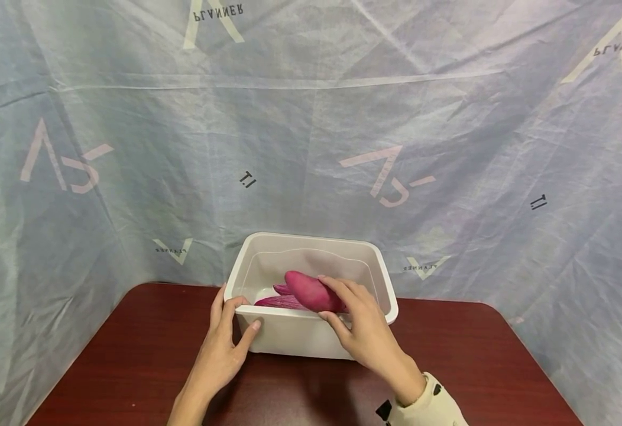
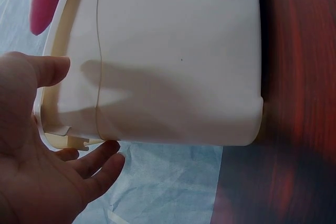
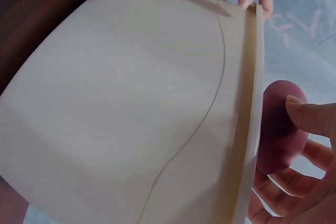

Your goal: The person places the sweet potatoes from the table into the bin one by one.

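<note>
A smooth purple-pink sweet potato [image 1: 313,291] is in my right hand [image 1: 366,325], thumb on the near side and fingers over the far side. It is held at the front rim of a white plastic bin [image 1: 300,337], overlapping the opening in the head view. My left hand [image 1: 226,343] grips the bin's front left corner, with the thumb [image 2: 55,71] at the front wall and the other fingers around the corner. Inside the bin lie magenta pieces [image 1: 281,302] with streaked surfaces, partly hidden by the front wall and the sweet potato.
The bin stands upright on a dark red-brown wooden table [image 1: 146,355], near its back edge. A grey-blue printed cloth [image 1: 311,130] hangs behind the table and along both sides.
</note>
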`<control>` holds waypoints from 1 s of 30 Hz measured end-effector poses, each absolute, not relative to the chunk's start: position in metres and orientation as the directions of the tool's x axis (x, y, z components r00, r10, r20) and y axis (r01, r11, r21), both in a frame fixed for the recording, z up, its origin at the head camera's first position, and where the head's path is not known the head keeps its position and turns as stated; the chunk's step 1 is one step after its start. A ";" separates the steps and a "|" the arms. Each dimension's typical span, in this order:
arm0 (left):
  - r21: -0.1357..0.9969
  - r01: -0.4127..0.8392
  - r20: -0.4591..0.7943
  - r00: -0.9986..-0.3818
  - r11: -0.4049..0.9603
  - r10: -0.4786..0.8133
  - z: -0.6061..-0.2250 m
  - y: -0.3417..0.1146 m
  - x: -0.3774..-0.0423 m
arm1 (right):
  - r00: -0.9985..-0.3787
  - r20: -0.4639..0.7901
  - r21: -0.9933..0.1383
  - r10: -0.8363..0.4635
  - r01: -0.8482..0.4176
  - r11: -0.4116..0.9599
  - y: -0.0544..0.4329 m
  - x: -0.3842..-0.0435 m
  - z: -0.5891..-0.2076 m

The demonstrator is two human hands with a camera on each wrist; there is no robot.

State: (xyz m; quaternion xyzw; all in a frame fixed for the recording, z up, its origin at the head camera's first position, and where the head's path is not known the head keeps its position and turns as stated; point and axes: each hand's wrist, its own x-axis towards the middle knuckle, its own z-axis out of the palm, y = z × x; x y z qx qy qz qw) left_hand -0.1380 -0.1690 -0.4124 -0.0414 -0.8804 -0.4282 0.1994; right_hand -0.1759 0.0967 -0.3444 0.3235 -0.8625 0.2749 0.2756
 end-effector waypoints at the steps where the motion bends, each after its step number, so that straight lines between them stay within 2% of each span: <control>1: 0.738 0.243 0.385 -0.918 0.629 -0.098 -0.413 -0.169 -0.138 | -0.643 0.649 -0.298 -0.407 -0.707 0.642 0.097 -0.177 -0.345; 8: 0.737 0.243 0.385 -0.918 0.630 -0.097 -0.414 -0.169 -0.138 | -0.675 0.628 -0.312 -0.387 -0.675 0.669 0.100 -0.182 -0.347; 22: 0.740 0.250 0.386 -0.918 0.624 -0.090 -0.414 -0.169 -0.140 | -0.679 0.639 -0.334 -0.361 -0.668 0.665 0.110 -0.198 -0.344; 30: 0.739 0.247 0.383 -0.919 0.626 -0.089 -0.415 -0.170 -0.140 | -0.715 0.609 -0.364 -0.343 -0.636 0.681 0.116 -0.205 -0.345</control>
